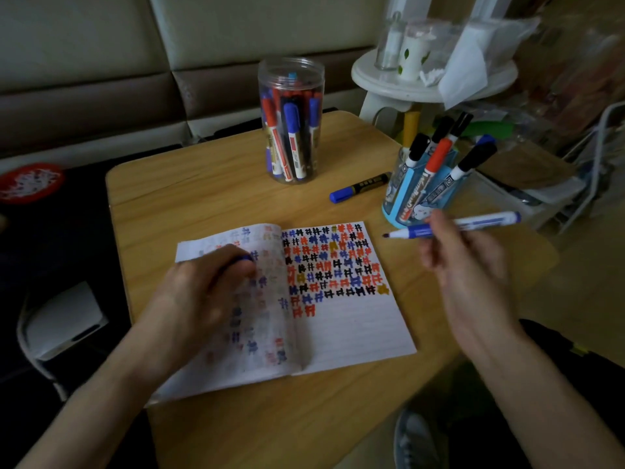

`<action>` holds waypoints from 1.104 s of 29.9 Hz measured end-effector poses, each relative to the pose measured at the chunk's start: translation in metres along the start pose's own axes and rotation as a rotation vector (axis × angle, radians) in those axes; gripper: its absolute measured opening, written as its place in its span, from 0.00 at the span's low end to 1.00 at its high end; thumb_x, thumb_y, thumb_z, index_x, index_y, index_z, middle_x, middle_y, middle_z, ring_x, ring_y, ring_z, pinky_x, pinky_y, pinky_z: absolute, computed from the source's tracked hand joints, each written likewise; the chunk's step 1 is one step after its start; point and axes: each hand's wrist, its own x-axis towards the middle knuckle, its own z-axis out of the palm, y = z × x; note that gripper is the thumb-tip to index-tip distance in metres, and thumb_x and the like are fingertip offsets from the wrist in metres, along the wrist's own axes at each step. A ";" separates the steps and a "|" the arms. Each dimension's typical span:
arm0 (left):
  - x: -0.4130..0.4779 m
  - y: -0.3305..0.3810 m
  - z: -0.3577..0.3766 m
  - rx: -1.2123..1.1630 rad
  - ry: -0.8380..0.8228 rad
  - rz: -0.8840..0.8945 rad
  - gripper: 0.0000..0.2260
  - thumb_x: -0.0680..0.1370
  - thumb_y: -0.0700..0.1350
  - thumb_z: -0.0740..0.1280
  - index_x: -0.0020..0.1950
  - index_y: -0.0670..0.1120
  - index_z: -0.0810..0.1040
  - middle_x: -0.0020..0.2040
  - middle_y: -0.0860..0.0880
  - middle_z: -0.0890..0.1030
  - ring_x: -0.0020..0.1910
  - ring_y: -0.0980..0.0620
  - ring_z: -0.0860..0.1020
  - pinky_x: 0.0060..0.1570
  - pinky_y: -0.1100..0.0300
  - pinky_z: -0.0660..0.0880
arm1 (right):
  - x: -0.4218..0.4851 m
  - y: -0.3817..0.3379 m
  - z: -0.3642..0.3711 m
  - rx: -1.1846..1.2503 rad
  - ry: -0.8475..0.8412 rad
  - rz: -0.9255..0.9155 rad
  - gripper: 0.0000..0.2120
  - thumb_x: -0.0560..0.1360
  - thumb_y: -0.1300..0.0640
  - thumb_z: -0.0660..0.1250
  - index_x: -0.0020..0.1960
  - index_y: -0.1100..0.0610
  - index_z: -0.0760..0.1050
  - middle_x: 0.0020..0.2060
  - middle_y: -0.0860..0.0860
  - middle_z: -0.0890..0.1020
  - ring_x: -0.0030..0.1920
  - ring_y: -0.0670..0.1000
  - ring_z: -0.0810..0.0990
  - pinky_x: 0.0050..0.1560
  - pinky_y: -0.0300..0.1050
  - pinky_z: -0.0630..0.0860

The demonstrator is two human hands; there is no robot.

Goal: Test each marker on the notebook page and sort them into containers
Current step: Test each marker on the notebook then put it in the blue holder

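Observation:
An open notebook (341,333) lies on the wooden table (209,187), its right page filled with rows of red, blue, black and yellow marks. My right hand (466,275) holds an uncapped blue marker (473,225) in the air to the right of the page, tip pointing left. My left hand (203,292) rests on the left page and grips a blue cap (243,260). A clear jar (291,123) of markers stands at the back. A blue cup (419,194) with several markers stands at the right.
A capped blue marker (358,187) lies loose on the table between jar and cup. A white round stand (429,79) with glass bottles is behind the table. A white wire rack (588,177) sits at the right. A sofa runs along the back.

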 end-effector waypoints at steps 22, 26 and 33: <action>-0.006 0.015 0.025 0.019 -0.075 0.042 0.19 0.80 0.63 0.60 0.58 0.54 0.83 0.53 0.59 0.83 0.50 0.61 0.79 0.50 0.65 0.75 | -0.028 0.046 0.031 -0.376 -0.257 -0.216 0.06 0.76 0.57 0.75 0.42 0.55 0.81 0.32 0.47 0.85 0.32 0.43 0.82 0.35 0.36 0.76; -0.007 0.012 0.023 0.008 -0.070 0.039 0.19 0.81 0.64 0.60 0.59 0.55 0.83 0.52 0.59 0.84 0.49 0.62 0.79 0.49 0.63 0.77 | -0.027 0.050 0.030 -0.381 -0.267 -0.246 0.05 0.76 0.58 0.75 0.42 0.55 0.81 0.31 0.49 0.84 0.31 0.47 0.81 0.34 0.38 0.77; -0.007 0.013 0.023 0.026 -0.068 0.042 0.18 0.81 0.62 0.62 0.59 0.53 0.83 0.53 0.58 0.84 0.49 0.59 0.80 0.50 0.55 0.79 | -0.024 0.056 0.028 -0.459 -0.286 -0.280 0.04 0.76 0.55 0.75 0.45 0.56 0.83 0.33 0.51 0.84 0.34 0.54 0.83 0.36 0.48 0.81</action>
